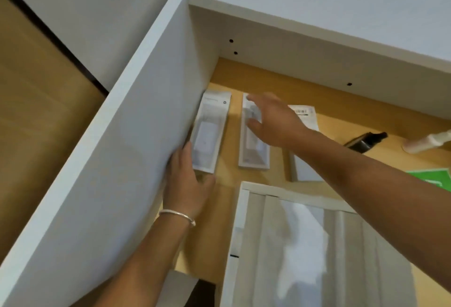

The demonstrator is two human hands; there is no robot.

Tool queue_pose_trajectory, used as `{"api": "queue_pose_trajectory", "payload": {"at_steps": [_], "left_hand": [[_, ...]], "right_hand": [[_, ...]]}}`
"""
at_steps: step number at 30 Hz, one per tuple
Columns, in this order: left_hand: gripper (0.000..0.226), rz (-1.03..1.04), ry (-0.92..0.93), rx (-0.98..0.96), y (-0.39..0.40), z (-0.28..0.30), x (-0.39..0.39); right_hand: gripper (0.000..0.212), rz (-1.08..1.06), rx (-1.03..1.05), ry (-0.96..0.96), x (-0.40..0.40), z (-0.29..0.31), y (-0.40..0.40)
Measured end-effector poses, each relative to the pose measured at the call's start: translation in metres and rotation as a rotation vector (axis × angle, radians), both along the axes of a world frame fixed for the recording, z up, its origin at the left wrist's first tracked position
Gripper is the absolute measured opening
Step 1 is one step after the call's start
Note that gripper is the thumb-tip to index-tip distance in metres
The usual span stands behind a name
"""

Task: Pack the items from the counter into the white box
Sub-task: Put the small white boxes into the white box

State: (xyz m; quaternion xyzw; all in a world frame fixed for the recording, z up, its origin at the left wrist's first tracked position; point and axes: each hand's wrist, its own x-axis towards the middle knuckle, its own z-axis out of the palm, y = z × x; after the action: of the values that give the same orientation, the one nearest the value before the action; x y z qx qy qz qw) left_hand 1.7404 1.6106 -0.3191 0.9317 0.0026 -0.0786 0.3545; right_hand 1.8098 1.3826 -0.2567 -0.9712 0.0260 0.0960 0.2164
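Two hands reach over the wooden counter (273, 80): left hand (188, 180) open beside the leftmost slim white package (210, 128), right hand (271, 121) spread open above the middle package (253, 155).

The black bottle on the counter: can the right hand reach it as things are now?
Probably yes. The black bottle lies in the open on the counter, with nothing on top of it. The right hand hovers open over the middle packet, to the bottle's left, so it would only need to swing sideways.
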Motion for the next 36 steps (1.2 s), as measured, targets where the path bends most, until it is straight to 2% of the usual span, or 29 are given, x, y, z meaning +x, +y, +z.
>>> {"api": "queue_pose_trajectory", "payload": {"at_steps": [6, 10, 15, 20, 23, 25, 29, 32, 36], "left_hand": [[0.115, 0.003, 0.009, 0.098, -0.006, -0.019, 0.009], [0.111, 0.019, 0.057, 0.092, -0.012, -0.021, 0.020], [0.100, 0.032, 0.046, 0.055, -0.015, -0.013, 0.024], [0.079, 0.099, -0.066, -0.114, -0.006, 0.017, 0.013], [0.074, 0.087, -0.165, -0.079, 0.004, 0.050, -0.011], [0.069, 0.048, -0.185, -0.127, 0.010, 0.077, -0.036], [0.077, -0.025, -0.095, -0.169, 0.012, 0.127, -0.104], [0.085, -0.084, -0.077, -0.055, 0.002, 0.146, -0.156], [0.094, -0.173, -0.134, 0.085, -0.021, 0.153, -0.210]], "right_hand": [[0.055, 0.140, -0.017, 0.143, 0.077, -0.045, 0.023], [0.031, 0.154, -0.014, 0.168, 0.096, -0.064, 0.027], [0.031, 0.168, 0.068, 0.182, 0.091, -0.059, 0.025], [0.031, 0.149, 0.372, 0.130, 0.057, -0.017, 0.023], [0.054, 0.056, 0.509, 0.038, 0.026, 0.024, 0.015], [0.064, 0.006, 0.462, -0.043, -0.002, 0.048, 0.001], [0.062, -0.039, 0.327, -0.160, -0.067, 0.073, -0.045], [0.060, -0.078, 0.258, -0.178, -0.112, 0.073, -0.081], [0.057, -0.152, 0.282, -0.197, -0.159, 0.063, -0.115]]}}
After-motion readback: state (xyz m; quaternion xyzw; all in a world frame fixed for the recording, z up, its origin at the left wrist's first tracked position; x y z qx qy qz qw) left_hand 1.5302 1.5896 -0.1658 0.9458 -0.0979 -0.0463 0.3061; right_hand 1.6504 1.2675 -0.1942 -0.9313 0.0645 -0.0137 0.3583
